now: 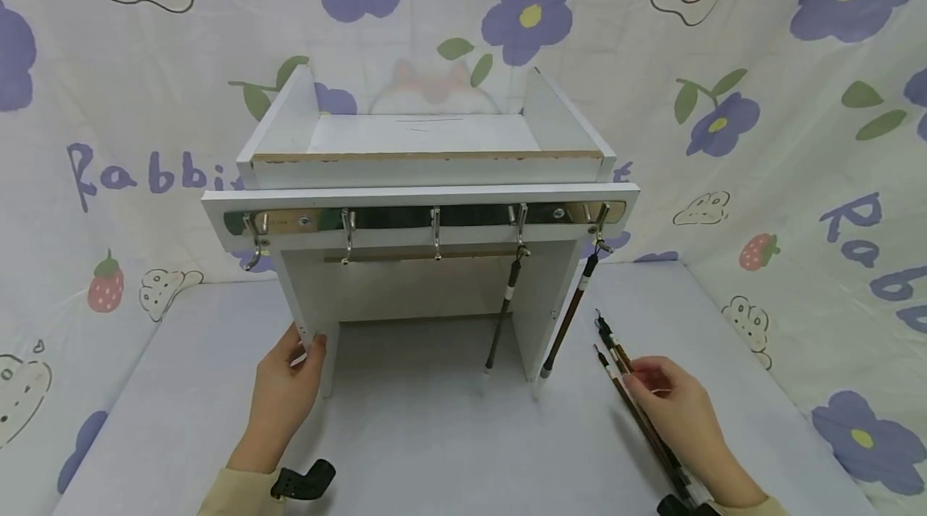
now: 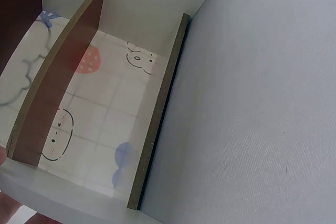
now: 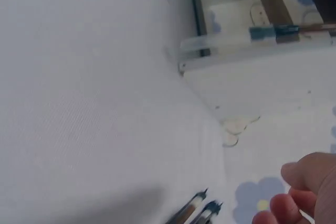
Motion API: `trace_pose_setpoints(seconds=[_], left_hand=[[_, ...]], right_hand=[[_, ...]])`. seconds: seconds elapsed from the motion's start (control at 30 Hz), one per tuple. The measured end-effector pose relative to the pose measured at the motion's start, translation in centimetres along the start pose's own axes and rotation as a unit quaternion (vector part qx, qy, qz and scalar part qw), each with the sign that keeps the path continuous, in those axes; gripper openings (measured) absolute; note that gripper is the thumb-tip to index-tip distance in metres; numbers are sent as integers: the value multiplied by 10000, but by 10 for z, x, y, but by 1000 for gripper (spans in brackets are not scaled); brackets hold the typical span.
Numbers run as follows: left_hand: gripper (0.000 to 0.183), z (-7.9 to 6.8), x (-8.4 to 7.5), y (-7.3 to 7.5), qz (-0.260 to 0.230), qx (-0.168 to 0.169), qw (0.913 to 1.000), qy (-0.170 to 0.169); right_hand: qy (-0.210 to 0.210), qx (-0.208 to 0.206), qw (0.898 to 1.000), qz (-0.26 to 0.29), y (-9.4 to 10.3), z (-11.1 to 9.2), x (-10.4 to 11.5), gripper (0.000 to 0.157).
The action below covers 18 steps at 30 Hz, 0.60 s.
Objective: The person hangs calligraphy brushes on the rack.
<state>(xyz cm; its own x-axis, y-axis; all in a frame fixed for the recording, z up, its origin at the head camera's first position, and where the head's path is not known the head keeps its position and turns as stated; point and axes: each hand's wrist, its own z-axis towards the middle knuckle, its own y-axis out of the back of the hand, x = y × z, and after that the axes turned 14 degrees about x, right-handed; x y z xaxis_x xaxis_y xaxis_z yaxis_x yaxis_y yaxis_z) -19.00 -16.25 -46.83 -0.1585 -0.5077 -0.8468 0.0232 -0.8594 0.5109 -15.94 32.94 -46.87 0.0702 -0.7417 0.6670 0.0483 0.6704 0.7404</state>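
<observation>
A white wooden shelf rack [image 1: 427, 194] stands on the table, a strip of metal hooks [image 1: 394, 217] across its front. My left hand [image 1: 286, 387] grips the lower edge of its left side panel. From the two rightmost hooks hang a dark calligraphy brush [image 1: 503, 315] and a brown calligraphy brush [image 1: 570, 315], tips down in clear caps. More brushes [image 1: 637, 411] lie on the table to the right, loop ends toward the rack. My right hand [image 1: 673, 403] hovers beside them with loosely bent fingers; in the right wrist view its thumb [image 3: 302, 171] is apart from the brushes.
The white tabletop [image 1: 427, 435] spreads under and in front of the rack. A printed cloth [image 1: 782, 202] with flowers and rabbits rises behind and to the right. The other three hooks hold nothing. Inside the rack, a crossbar [image 2: 58, 66] and a lower bar [image 2: 160, 114] span the back.
</observation>
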Motion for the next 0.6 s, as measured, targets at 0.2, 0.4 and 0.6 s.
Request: trace_pose_setpoints(seconds=[0.2, 0.4, 0.6], left_hand=[[50, 1, 1, 0, 12, -40, 10000, -39], [50, 1, 1, 0, -36, -38, 10000, -25], [50, 1, 1, 0, -55, -13, 10000, 10]], right_hand=[[-685, 296, 9970, -198, 4, 2, -17, 29], [-1047, 520, 9930, -170, 3, 4, -34, 31], [-1046, 546, 9927, -251, 1, 6, -45, 31]])
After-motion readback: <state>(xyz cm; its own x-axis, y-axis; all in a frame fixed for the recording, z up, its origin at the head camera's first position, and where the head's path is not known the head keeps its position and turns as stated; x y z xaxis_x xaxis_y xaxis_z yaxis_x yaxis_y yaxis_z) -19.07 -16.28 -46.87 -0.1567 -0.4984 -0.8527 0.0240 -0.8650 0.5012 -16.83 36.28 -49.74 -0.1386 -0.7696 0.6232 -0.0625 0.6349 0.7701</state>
